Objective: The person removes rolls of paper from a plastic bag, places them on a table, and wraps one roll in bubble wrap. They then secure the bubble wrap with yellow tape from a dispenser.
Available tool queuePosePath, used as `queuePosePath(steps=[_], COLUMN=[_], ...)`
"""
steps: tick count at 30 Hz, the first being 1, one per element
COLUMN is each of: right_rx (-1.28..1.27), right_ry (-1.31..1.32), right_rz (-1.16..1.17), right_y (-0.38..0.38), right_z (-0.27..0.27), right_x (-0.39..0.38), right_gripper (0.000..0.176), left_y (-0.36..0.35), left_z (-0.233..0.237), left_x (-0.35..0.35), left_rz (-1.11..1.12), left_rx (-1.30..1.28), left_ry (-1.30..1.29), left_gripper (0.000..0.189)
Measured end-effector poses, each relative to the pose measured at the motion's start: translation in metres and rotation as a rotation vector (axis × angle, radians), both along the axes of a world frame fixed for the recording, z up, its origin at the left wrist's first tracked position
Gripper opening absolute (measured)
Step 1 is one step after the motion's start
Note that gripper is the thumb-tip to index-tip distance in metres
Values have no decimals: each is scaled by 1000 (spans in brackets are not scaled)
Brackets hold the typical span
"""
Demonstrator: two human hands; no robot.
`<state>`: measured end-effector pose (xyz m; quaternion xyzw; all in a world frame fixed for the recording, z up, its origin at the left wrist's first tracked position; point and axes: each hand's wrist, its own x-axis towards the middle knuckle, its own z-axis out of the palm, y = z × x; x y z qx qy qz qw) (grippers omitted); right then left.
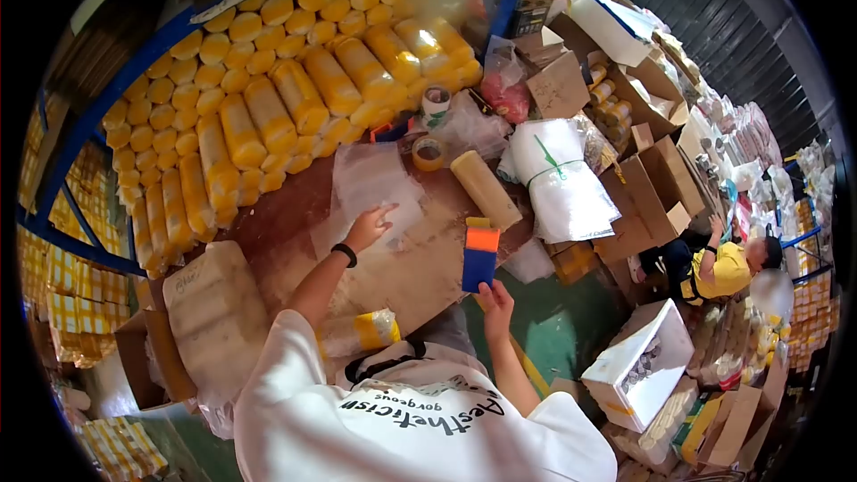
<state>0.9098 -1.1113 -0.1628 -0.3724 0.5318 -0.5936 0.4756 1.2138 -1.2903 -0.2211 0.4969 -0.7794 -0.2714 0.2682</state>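
My right hand (496,302) grips the lower end of a flat blue piece with an orange band (482,259), holding it upright at the table's right front. Its exact kind does not show. My left hand (366,228), with a dark band at the wrist, has its fingers stretched out over a clear plastic bag (375,183) lying on the reddish-brown table (286,241). A pale yellowish roll (486,189) lies just beyond the blue piece. Near my body rests a plastic-wrapped bundle with yellow tape (361,332).
Yellow-capped wrapped rolls (295,94) are stacked along the back. A roll of tape (429,153) and a tied stack of white bags (558,178) lie toward the right. Cardboard boxes (665,178) and a white foam box (638,366) stand right of me. A person in a yellow shirt (721,272) is farther right.
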Motion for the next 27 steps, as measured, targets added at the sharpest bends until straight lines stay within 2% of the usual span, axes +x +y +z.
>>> queuePosePath(steps=[1, 2, 5, 6, 9, 12, 15, 16, 19, 22, 25, 27], right_rx=[-15, 24, 4, 18, 49, 67, 83, 75, 68, 110, 105, 71], right_ry=[0, -19, 44, 36, 11, -32, -79, -74, -56, -29, -53, -88], right_rz=[-1, -27, -15, -16, -26, -52, -65, -73, -79, -81, -76, -50], right_y=[0, 0, 1, 2, -1, -5, -6, -8, -11, -13, -12, -18], right_z=[1, -1, -4, -5, -7, -12, -15, -17, -27, -28, -31, -32], right_x=[0, -1, -9, -10, -15, -20, -24, -25, -30, -34, -39, -44], right_gripper=[15, 14, 15, 16, 18, 20, 22, 23, 21, 22, 24, 25], left_y=[-5, -11, -17, -16, -16, -19, -26, -29, -37, -33, -23, -32], left_z=[10, 19, 45, 55, 79, 102, 93, 78, 18, -40, -66, -121], left_x=[0, 1, 15, 19, 36, 56, 80, 87, 93, 79, 61, 61], left_rz=[9, 34, -30, -46, 50, 161, 248, 281, 277, 412, 687, 784], left_rx=[49, 142, 149, 121, 426, 329, 387, 379, 407, 424, 645, 715], left_ry=[86, 39, 94, 186, 688, 1120, 1334, 1371, 1369, 1104, 747, 684], left_gripper=[42, 41, 42, 43, 48, 54, 57, 61, 65, 68, 65, 70])
